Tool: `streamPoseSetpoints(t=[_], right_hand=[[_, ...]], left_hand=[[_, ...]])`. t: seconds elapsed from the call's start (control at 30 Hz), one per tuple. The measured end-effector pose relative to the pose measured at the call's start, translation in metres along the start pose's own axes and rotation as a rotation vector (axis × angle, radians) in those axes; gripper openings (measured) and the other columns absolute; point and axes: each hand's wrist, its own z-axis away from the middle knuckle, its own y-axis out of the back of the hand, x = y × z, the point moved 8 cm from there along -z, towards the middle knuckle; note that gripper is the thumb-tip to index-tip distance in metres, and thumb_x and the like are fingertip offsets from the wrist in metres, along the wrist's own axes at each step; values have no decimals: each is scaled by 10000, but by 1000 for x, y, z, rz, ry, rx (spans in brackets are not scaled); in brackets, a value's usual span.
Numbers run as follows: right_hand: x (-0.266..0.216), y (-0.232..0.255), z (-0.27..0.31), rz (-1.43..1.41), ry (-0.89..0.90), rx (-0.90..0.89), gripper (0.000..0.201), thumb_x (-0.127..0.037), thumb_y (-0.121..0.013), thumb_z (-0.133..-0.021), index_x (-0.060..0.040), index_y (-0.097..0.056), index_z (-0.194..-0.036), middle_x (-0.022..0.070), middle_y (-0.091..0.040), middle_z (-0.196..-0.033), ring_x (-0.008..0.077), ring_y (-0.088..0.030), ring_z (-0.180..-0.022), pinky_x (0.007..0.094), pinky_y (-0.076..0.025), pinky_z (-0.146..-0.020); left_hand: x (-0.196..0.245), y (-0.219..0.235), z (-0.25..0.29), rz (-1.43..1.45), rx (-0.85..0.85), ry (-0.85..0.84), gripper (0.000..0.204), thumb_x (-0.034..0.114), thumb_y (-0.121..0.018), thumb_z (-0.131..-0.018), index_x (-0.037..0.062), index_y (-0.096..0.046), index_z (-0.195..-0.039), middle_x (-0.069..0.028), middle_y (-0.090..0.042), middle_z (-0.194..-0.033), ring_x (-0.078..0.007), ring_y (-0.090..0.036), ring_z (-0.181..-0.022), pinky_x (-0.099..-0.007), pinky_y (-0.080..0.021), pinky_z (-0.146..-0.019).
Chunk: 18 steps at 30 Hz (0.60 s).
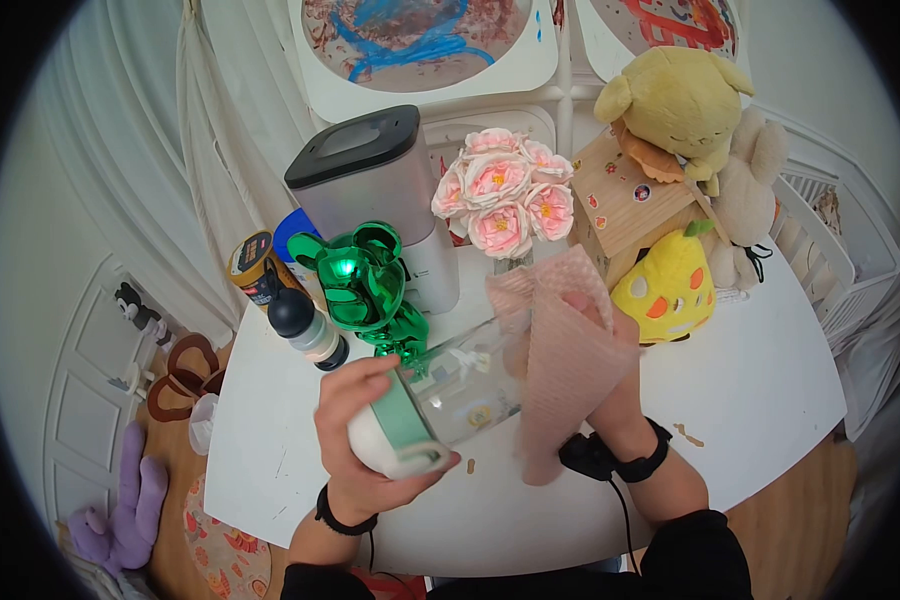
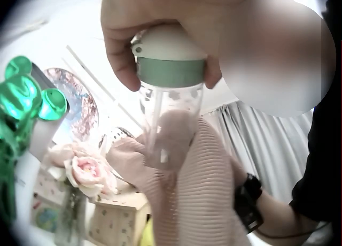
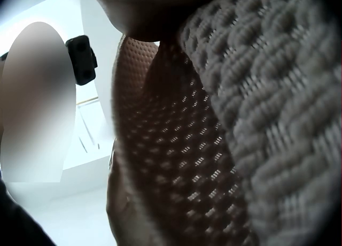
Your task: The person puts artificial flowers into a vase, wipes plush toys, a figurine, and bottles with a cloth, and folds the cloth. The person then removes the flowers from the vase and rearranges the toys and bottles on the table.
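Observation:
A clear bottle (image 1: 470, 385) with a green and white lid (image 1: 398, 430) lies tilted above the white table. My left hand (image 1: 355, 430) grips it round the lid, and in the left wrist view the fingers hold the lid (image 2: 171, 72) from both sides. A pink textured cloth (image 1: 570, 370) covers the bottle's far end, held there by my right hand (image 1: 615, 380), whose fingers are partly hidden by it. Cloth (image 3: 176, 139) fills much of the right wrist view.
A green shiny bear figure (image 1: 360, 285), a small dark-capped bottle (image 1: 305, 325) and a grey container (image 1: 370, 190) stand left. Pink flowers (image 1: 500, 185) are behind. A yellow plush (image 1: 665, 290) and a wooden box (image 1: 635, 205) are right, on the white table (image 1: 760, 400).

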Motion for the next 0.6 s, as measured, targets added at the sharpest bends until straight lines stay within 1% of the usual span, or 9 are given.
streamPoseSetpoints(t=[0.03,0.1,0.13,0.17,0.3,0.37,0.43,0.53,0.6], right_hand=[[-6,0,2,52,60,37,311,-253,-578,-1019,19,-629,-1160,68,-678,-972,98,-625,-848,278,-515,-739],[-10,-5,2,117,156,45,291,-218,-586,-1000,22,-629,-1161,103,-676,-992,144,-638,-865,297,-515,-748],[-16,-7,4,182,253,51,276,-182,-594,-981,24,-629,-1161,138,-675,-1011,189,-650,-882,316,-516,-756],[-17,-6,5,180,252,50,276,-182,-594,-981,24,-629,-1161,138,-675,-1011,189,-650,-882,316,-516,-756],[-48,-29,21,718,591,-98,301,-151,-616,-906,42,-628,-1136,206,-660,-1032,344,-635,-908,393,-501,-797],[-47,-43,30,850,672,-147,304,-154,-618,-890,48,-630,-1116,217,-658,-1039,379,-623,-923,417,-493,-822],[-21,-60,38,667,476,-337,278,-160,-586,-904,56,-635,-1071,207,-664,-1051,371,-627,-938,438,-479,-851],[-14,-59,36,552,396,-355,262,-154,-542,-920,48,-639,-1057,203,-669,-1001,375,-629,-916,437,-483,-840],[-17,-60,35,501,410,-351,265,-152,-530,-923,46,-639,-1063,199,-671,-975,377,-628,-896,436,-484,-832]], left_hand=[[2,-3,1,1,-1,-1,862,177,-924,-624,37,-439,-1323,-213,-538,-1263,-300,-588,-1119,-407,-515,-900],[-25,-3,10,365,161,414,785,174,-876,-686,21,-435,-1316,-179,-551,-1252,-247,-602,-1100,-368,-515,-902],[-28,-4,8,420,135,508,723,182,-825,-741,19,-425,-1321,-147,-561,-1237,-209,-617,-1075,-331,-524,-886],[-30,-1,7,418,136,509,723,182,-825,-741,19,-425,-1321,-147,-561,-1237,-209,-617,-1075,-331,-524,-886],[-38,-4,9,556,108,616,717,179,-844,-730,24,-450,-1309,-145,-593,-1204,-230,-622,-1064,-356,-509,-912],[-17,-6,1,231,-48,275,727,155,-893,-660,25,-511,-1265,-168,-608,-1195,-264,-608,-1090,-386,-493,-929],[16,-28,-8,65,-248,67,709,137,-913,-620,29,-568,-1229,-175,-591,-1211,-344,-595,-1054,-410,-496,-898],[14,-36,-1,88,-266,71,715,135,-910,-616,38,-570,-1237,-160,-585,-1212,-361,-595,-1051,-412,-509,-861],[21,-40,3,18,-306,-43,681,128,-897,-609,60,-599,-1218,-149,-584,-1214,-363,-602,-1053,-412,-521,-830]])
